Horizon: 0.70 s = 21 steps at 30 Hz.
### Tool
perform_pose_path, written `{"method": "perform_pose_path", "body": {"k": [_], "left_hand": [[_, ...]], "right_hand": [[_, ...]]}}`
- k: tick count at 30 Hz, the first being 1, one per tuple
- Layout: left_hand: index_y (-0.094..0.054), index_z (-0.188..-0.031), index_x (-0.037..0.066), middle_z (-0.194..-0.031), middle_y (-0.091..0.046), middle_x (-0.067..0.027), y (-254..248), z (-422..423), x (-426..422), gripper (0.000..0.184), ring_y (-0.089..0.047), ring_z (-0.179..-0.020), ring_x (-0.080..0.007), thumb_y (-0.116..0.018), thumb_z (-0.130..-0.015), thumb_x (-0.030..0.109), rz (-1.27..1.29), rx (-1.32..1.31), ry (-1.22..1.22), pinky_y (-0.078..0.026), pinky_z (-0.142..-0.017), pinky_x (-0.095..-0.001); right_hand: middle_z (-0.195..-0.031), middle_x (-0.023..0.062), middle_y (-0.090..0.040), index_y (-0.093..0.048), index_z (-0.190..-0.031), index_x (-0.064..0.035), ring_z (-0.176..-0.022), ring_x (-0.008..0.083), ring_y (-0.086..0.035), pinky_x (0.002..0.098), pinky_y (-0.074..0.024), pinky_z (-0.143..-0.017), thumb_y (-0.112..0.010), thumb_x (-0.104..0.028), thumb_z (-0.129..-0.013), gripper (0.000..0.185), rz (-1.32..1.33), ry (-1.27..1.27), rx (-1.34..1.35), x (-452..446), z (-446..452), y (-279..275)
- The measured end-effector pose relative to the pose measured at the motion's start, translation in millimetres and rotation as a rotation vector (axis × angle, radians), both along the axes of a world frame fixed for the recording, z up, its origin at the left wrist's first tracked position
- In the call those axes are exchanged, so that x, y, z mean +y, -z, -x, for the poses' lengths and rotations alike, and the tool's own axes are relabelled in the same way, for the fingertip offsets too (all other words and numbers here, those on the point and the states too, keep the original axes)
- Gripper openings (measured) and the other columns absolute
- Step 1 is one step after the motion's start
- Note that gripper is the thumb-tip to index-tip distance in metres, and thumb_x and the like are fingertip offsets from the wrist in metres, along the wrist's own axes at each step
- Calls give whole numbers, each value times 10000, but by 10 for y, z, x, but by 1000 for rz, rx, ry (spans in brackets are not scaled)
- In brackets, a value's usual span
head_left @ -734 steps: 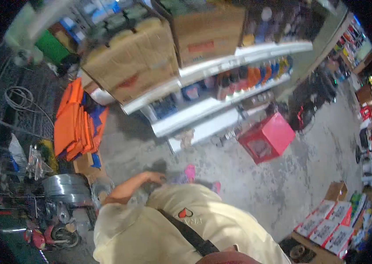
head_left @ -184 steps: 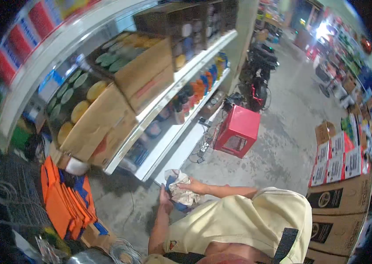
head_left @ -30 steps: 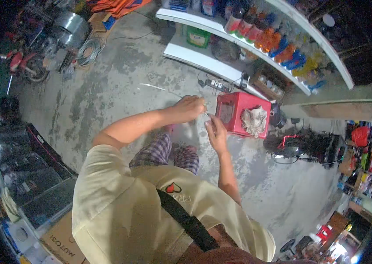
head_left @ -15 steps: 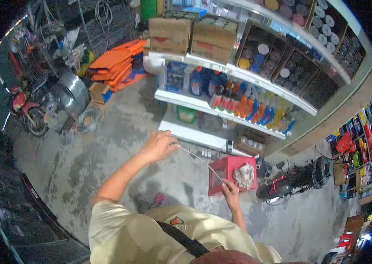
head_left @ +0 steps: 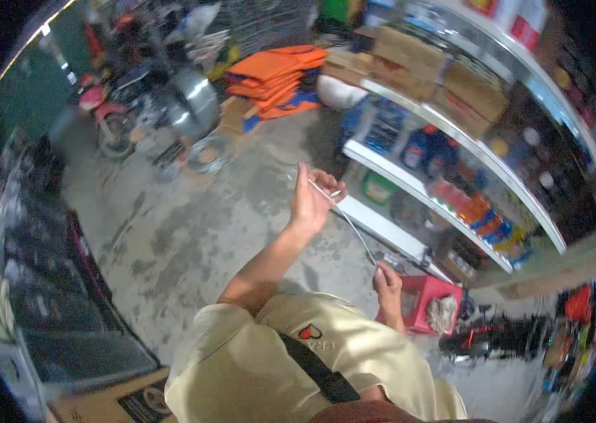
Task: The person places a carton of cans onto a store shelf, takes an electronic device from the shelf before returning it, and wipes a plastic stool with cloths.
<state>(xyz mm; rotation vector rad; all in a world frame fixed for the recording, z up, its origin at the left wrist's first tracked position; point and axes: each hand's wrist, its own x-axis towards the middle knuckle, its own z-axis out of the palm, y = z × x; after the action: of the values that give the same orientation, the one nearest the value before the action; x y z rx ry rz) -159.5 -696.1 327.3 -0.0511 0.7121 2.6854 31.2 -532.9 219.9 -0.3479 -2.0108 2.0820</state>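
A thin, pale rod or wire [head_left: 355,229], slightly bent, stretches between my two hands in front of my body. My left hand [head_left: 309,203] has its palm turned up, with the thumb raised and the fingers curled; the rod crosses it between thumb and fingers. A short white tip shows by those fingers, but whether it belongs to the rod is unclear. At the lower end, my right hand [head_left: 387,283] pinches the rod between thumb and fingers. Just beyond the right hand stands a red stool [head_left: 418,302] with a crumpled light cloth [head_left: 442,314] on it.
Shelves [head_left: 411,185] with bottles and cardboard boxes [head_left: 405,60] rise ahead on the right. Orange folded sheets [head_left: 270,79], a shiny metal coil [head_left: 196,106] and a red motorbike [head_left: 111,123] are at the back left. A dark glass-like case [head_left: 79,352] stands left.
The view has swung left, so the shelves and stool sit further right. My left hand has turned from palm down to palm up, its fingers loosening around the rod. The right hand keeps its pinch.
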Motion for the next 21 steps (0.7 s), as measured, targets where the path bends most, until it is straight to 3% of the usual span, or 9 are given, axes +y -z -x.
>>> {"method": "perform_pose_path", "body": {"k": [3,4,7,11,13,15,18,19,21], "left_hand": [[-329,-594,136,-529,-292,16,89,328,-526,467,-336,-482,-118,-366,-846,527,-74,32,-3,-318,-445,-253],[-289,-565,149,-507,-227,38,-22,366,-632,482,-241,-428,-79,-359,-849,532,-20,-6,-88,-189,-363,-210],[-261,-545,151,-502,-221,43,15,588,-1019,498,-192,-387,-54,-351,-855,529,63,25,-173,-106,-327,-183],[-260,-560,148,-508,-230,43,124,975,-1398,490,-197,-390,-53,-366,-849,529,145,61,-237,-127,-318,-179],[-273,-563,140,-489,-237,37,168,1207,-1475,507,-207,-369,-62,-345,-841,558,198,26,-390,-137,-308,-196],[-293,-587,136,-498,-247,33,315,1535,-1533,487,-230,-386,-69,-346,-852,541,148,59,-469,-162,-328,-197],[-392,-721,150,-523,-288,40,512,2049,-1496,389,-276,-428,-84,-369,-856,514,193,-124,-787,-221,-387,-218],[-401,-730,152,-530,-297,42,556,2232,-1390,387,-277,-431,-86,-366,-854,517,123,-204,-802,-235,-399,-229],[-415,-742,153,-542,-306,41,484,2554,-1130,373,-290,-450,-88,-374,-850,507,60,-306,-761,-242,-408,-230]], "right_hand": [[-622,-69,-362,-518,-1146,-59,-539,24,-314,176,-291,-476,-458,-131,-880,282,-158,-156,-24,-341,351,-202],[-680,-17,-515,-515,-1154,-61,-596,51,-466,203,-385,-536,-447,-113,-878,289,-206,-224,-89,-388,451,-196],[-881,86,-626,-526,-1132,-51,-792,142,-592,254,-452,-685,-438,-90,-871,278,-462,-345,129,-605,837,-182],[-992,148,-603,-538,-1111,-66,-924,183,-584,272,-440,-783,-448,-73,-857,270,-453,-528,102,-779,1487,-144],[-961,155,-607,-544,-1103,-71,-892,146,-584,266,-441,-765,-455,-81,-855,263,-457,-521,178,-848,1842,-2],[-878,135,-623,-552,-1093,-67,-807,116,-581,256,-449,-713,-461,-96,-857,254,-422,-530,-60,-918,2240,58],[-729,64,-603,-533,-1102,-49,-684,87,-534,231,-440,-644,-440,-126,-875,258,-465,-406,286,-1057,2867,258],[-609,-5,-401,-529,-1088,-14,-582,65,-378,207,-350,-524,-451,-123,-871,255,-216,-502,59,-1122,3022,-3],[-589,-19,-381,-532,-1065,-4,-553,54,-360,207,-328,-490,-442,-142,-879,248,-312,-455,272,-1211,3531,247]]}}
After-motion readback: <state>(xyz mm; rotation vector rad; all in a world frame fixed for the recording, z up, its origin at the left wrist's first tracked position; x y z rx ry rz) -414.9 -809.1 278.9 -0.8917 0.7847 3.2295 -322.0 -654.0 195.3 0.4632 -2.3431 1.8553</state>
